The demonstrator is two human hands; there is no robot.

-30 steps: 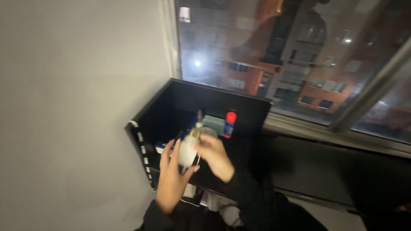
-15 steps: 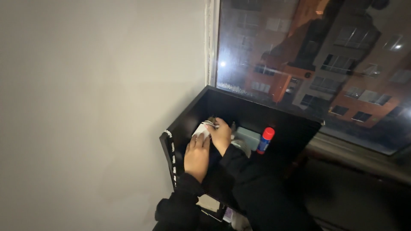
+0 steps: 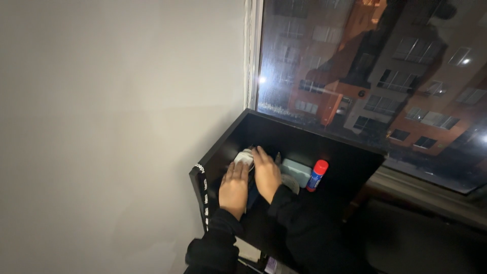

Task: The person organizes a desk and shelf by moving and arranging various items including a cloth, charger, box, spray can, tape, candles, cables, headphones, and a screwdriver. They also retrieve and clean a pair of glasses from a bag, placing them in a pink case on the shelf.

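Both hands, left [image 3: 234, 189] and right [image 3: 266, 174], palms-down, fingers flat on white object [image 3: 244, 156] in black box [image 3: 304, 139].

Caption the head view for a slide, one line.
Both hands, left hand and right hand, press a white object inside a black box beside a red-capped glue stick by a night window.
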